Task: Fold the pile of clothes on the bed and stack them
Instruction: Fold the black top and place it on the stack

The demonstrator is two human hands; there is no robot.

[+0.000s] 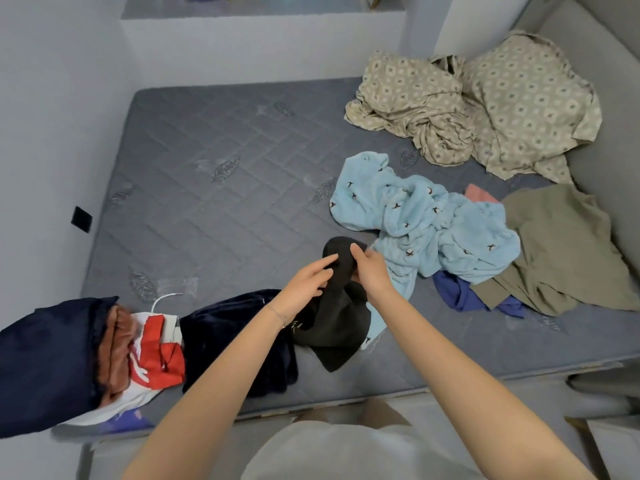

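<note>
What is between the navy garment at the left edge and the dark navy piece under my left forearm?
In the head view, a rust-brown garment and a white-and-red garment lie between them.

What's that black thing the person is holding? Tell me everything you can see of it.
The black garment is soft, matte, knit-looking cloth, crumpled, not yet folded. Its upper end is bunched between the left hand and right hand, which both grip it; the rest hangs onto the grey mattress near its front edge, beside the light blue fleece. Its type cannot be told.
</note>
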